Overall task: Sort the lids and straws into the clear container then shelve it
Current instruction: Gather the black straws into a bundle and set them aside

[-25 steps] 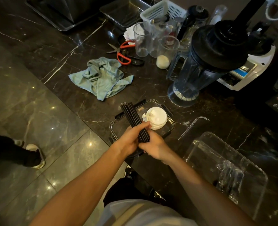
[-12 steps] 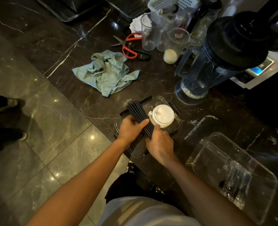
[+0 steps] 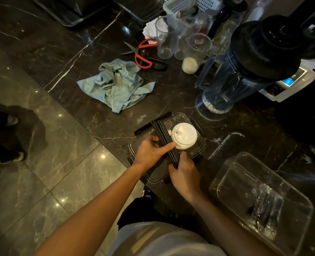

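Head view, nearest first: right hand (image 3: 185,174) grips the near end of the black straws (image 3: 165,139), fingers curled round it; left hand (image 3: 151,151) clamps the bundle's middle, thumb laid across, where a second ago both hands bunched at the near end, so the bundle is likely being squared before stowing; straws and white lids (image 3: 184,135) lie on the clip-lock lid (image 3: 145,174) at 12 o'clock; empty clear container (image 3: 263,185) waits at 3 o'clock; beyond, teal cloth (image 3: 116,85) at 11, blender jug (image 3: 232,76) at 1
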`<action>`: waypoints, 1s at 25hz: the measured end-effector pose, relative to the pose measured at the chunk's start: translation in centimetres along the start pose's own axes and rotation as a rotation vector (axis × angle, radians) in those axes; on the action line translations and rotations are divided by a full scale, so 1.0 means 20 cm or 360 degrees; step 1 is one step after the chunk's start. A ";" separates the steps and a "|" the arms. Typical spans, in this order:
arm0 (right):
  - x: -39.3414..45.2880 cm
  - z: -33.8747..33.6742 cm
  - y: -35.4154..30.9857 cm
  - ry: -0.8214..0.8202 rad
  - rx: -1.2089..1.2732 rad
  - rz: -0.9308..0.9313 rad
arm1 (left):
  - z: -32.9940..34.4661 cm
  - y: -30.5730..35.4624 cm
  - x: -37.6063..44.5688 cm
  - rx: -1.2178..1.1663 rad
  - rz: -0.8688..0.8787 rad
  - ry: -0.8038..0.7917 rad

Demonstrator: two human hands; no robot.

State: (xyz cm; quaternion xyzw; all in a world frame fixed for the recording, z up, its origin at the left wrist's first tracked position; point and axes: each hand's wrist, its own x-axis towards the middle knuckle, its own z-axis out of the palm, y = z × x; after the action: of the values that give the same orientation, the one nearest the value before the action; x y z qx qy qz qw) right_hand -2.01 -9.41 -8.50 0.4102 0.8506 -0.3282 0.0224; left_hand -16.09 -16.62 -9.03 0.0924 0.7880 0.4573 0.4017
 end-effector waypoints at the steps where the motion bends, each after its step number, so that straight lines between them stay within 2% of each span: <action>1: -0.01 0.01 0.00 0.0048 -0.0060 -0.0011 | 0.00 0.00 0.00 -0.0029 -0.0009 -0.0002; 5: -0.05 0.05 -0.01 0.0228 -0.0222 -0.0080 | -0.01 0.00 -0.01 -0.0033 0.0022 -0.0065; 10: 0.03 0.03 0.03 0.0094 -0.0302 -0.0250 | -0.06 0.07 0.00 -0.0204 -0.0042 -0.0007; 14: 0.06 0.04 0.01 0.0134 -0.0356 -0.0133 | -0.11 0.10 0.06 -0.0088 -0.0059 0.0032; 18: 0.06 0.07 0.00 0.0275 -0.0544 -0.0163 | -0.12 0.08 0.09 -0.0014 -0.0070 0.0058; 21: 0.08 0.05 0.00 0.0239 -0.0515 -0.0105 | -0.12 0.08 0.05 -0.0055 -0.0047 0.0065; 25: 0.08 0.02 0.03 0.0218 -0.0532 -0.0087 | -0.08 0.02 0.01 0.0134 0.0076 0.0180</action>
State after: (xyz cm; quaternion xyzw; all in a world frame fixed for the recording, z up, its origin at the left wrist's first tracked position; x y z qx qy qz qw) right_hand -2.81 -8.31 -9.66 0.3989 0.9036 -0.1541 0.0233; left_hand -17.50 -17.32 -8.31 0.1018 0.8256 0.4378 0.3412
